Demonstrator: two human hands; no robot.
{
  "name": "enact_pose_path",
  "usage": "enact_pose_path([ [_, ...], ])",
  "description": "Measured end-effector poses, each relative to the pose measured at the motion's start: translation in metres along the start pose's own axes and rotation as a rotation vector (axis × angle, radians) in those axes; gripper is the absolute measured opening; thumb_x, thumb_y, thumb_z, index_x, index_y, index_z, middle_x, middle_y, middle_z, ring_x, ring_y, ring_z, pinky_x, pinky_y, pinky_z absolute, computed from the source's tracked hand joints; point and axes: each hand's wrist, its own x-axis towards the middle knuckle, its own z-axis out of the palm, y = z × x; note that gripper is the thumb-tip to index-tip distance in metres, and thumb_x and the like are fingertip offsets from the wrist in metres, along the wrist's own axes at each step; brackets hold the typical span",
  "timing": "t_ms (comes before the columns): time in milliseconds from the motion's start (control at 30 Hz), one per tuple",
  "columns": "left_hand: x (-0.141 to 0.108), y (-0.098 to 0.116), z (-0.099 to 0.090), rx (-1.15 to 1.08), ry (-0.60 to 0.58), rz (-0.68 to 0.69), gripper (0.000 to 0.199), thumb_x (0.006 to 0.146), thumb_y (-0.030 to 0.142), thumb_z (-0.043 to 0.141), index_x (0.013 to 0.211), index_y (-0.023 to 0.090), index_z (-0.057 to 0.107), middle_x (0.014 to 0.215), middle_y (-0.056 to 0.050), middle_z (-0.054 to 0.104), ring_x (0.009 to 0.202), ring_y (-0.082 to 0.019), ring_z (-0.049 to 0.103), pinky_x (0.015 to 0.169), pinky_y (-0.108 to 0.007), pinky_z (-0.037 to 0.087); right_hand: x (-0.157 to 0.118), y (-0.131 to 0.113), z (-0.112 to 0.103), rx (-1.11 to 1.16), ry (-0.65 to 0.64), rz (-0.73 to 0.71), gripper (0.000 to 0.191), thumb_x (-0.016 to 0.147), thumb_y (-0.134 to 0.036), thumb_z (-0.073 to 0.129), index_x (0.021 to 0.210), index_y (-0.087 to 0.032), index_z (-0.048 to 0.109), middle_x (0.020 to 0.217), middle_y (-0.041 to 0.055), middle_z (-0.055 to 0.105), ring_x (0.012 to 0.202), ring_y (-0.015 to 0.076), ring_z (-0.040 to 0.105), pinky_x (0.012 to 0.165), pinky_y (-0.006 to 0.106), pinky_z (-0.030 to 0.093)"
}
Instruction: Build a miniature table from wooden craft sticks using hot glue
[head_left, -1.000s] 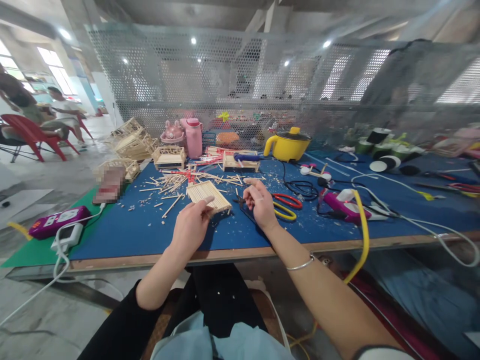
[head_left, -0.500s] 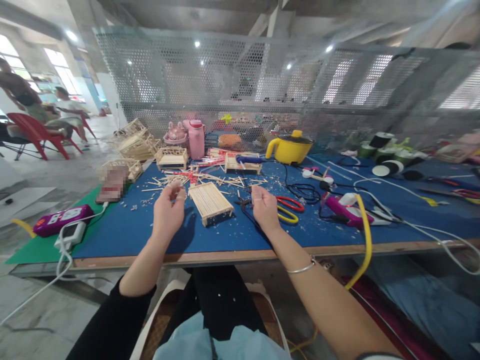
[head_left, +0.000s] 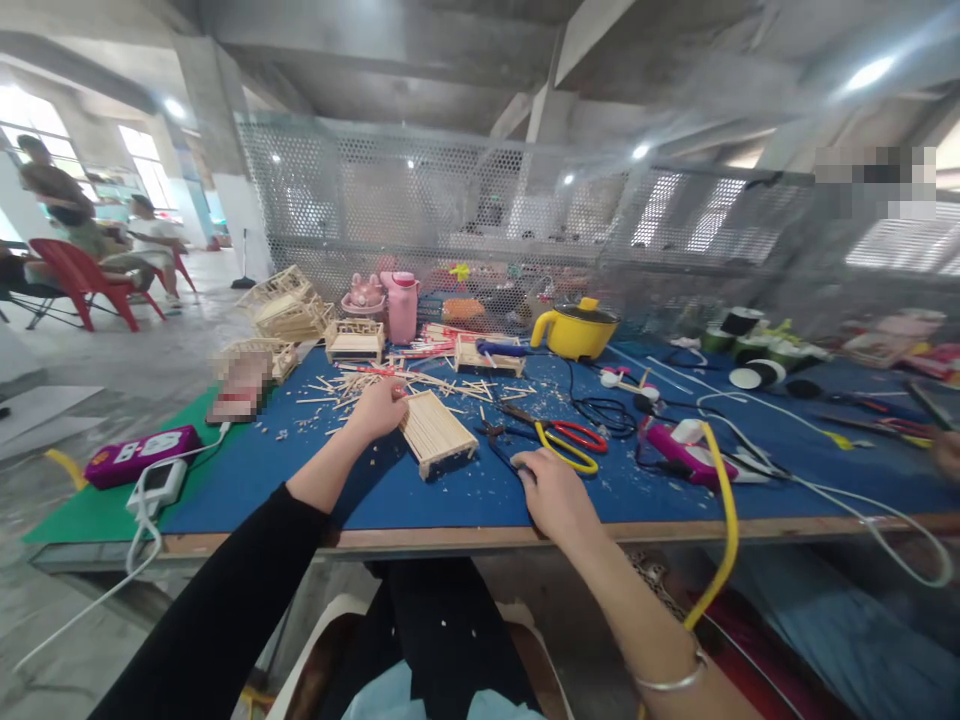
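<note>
Beside the far left corner of a small slatted stick bed [head_left: 437, 430] is my left hand [head_left: 380, 408], its fingers closed near the bed's edge and the loose sticks. What it pinches, if anything, is too small to name. My right hand [head_left: 553, 490] rests low over the blue table mat, fingers curled down by the handles of black pliers [head_left: 493, 432]. Whether it grips a handle cannot be made out. Scissors with red and yellow handles [head_left: 568, 446] lie just beyond it. Loose wooden sticks [head_left: 472, 388] are scattered behind the bed.
Behind stand stick furniture pieces [head_left: 355, 342], a pink bottle [head_left: 403, 310], a blue glue gun [head_left: 501, 348] and a yellow pot [head_left: 576, 332]. Cables and a purple power strip [head_left: 679, 455] lie at right. A phone [head_left: 240, 388] is at left. Another person's hand [head_left: 946, 452] shows far right.
My left hand has moved in toward the stick bed and the loose sticks. My right hand has come down nearer the table's front edge, by the pliers' handles. The camera view has shifted.
</note>
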Motion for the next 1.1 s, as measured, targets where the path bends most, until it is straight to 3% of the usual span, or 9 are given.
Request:
enact_pose_path([
  [133,-0.011,0.006,-0.011,-0.024,-0.022,-0.038,0.045,0.071,0.016,0.053,0.114,0.013,0.061,0.079,-0.006,0.07,0.073,-0.02,0.064,0.07,-0.029,0.048,0.028,0.01,0.007,-0.081,-0.026,0.006,0.028,0.083,-0.006,0.042,0.084,-0.017,0.067,0.084,0.0101,0.063,0.081,0.0217,0.061,0.074,0.031,0.043],
  [267,-0.034,0.008,-0.018,-0.076,-0.039,-0.107,0.05,0.07,0.018,0.052,0.119,0.012,0.057,0.09,-0.008,0.07,0.07,-0.017,0.064,0.062,-0.026,0.048,0.045,0.013,0.01,-0.078,0.018,0.029,0.031,0.083,-0.005,0.039,0.091,-0.015,0.067,0.09,0.0128,0.065,0.086,0.0232,0.062,0.077,0.033,0.044],
  [400,-0.062,0.005,-0.014,-0.161,-0.034,-0.151,0.05,0.072,0.02,0.051,0.122,0.013,0.053,0.108,-0.011,0.066,0.066,-0.014,0.063,0.054,-0.024,0.048,0.027,0.0,0.005,0.051,0.209,0.034,0.034,0.087,-0.013,0.037,0.115,-0.013,0.057,0.113,0.0153,0.063,0.104,0.0241,0.058,0.088,0.037,0.044],
  [500,-0.083,0.002,-0.009,-0.423,-0.055,-0.203,0.049,0.074,0.024,0.054,0.122,0.015,0.05,0.11,-0.011,0.064,0.063,-0.012,0.061,0.05,-0.023,0.048,-0.005,-0.019,0.0,0.175,0.218,-0.017,0.019,0.085,-0.028,0.048,0.098,-0.021,0.06,0.096,0.0081,0.067,0.09,0.0231,0.06,0.081,0.037,0.046],
  [633,-0.104,0.001,-0.004,-0.766,-0.068,-0.248,0.052,0.073,0.032,0.062,0.12,0.015,0.049,0.109,-0.011,0.064,0.08,-0.016,0.064,0.059,-0.025,0.053,-0.025,-0.038,0.004,0.118,0.094,-0.052,0.018,0.074,-0.039,0.067,0.081,-0.023,0.063,0.086,0.0053,0.068,0.086,0.0254,0.059,0.077,0.037,0.042],
  [767,-0.109,0.004,0.001,-0.901,-0.032,-0.253,0.057,0.067,0.034,0.069,0.117,0.015,0.049,0.113,-0.012,0.063,0.083,-0.017,0.065,0.063,-0.026,0.054,-0.003,-0.038,0.013,0.073,0.083,-0.026,0.012,0.084,-0.03,0.057,0.079,-0.022,0.064,0.087,0.0062,0.068,0.088,0.0247,0.059,0.077,0.036,0.041],
  [933,-0.105,0.002,0.012,-0.904,0.065,-0.25,0.057,0.072,0.043,0.066,0.118,0.015,0.048,0.115,-0.013,0.062,0.092,-0.019,0.065,0.068,-0.028,0.056,0.013,-0.018,0.004,0.132,-0.03,-0.061,0.022,0.078,-0.025,0.06,0.099,-0.022,0.065,0.098,0.0061,0.066,0.092,0.0224,0.06,0.081,0.034,0.046],
  [1000,-0.106,0.0,0.016,-0.869,0.078,-0.21,0.057,0.075,0.045,0.063,0.121,0.016,0.046,0.114,-0.012,0.063,0.091,-0.018,0.066,0.071,-0.03,0.056,0.008,-0.009,-0.001,0.123,0.011,-0.03,0.035,0.074,-0.019,0.059,0.109,-0.022,0.062,0.104,0.0064,0.065,0.095,0.0214,0.061,0.084,0.033,0.046],
  [1100,-0.11,0.0,0.019,-0.742,0.068,-0.115,0.059,0.074,0.038,0.067,0.124,0.017,0.043,0.113,-0.011,0.064,0.089,-0.018,0.067,0.078,-0.033,0.055,0.005,0.003,-0.002,0.008,0.07,0.059,0.026,0.079,-0.019,0.054,0.102,-0.022,0.066,0.1,0.0078,0.066,0.095,0.0224,0.062,0.083,0.034,0.047],
])
